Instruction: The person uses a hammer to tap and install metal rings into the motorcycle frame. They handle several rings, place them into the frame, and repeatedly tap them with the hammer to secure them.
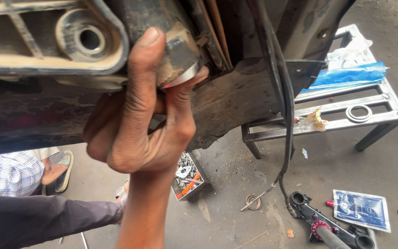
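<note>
**Hand on a round metal part under a car**

Grey, dirty floor [236, 193] lies under a big rusty car underside [226, 99]. Nearby, a metal bench [346, 121] has a blue bag [346, 76] near its far edge and a ring [359, 113] at its near edge. One hand [139, 124] reaches up, its grip closed around a round metal bush [178, 57] fixed under the car. I cannot tell which hand it is.

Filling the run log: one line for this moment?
right hand | grips metal bushing on vehicle underbody | left hand unseen
</note>
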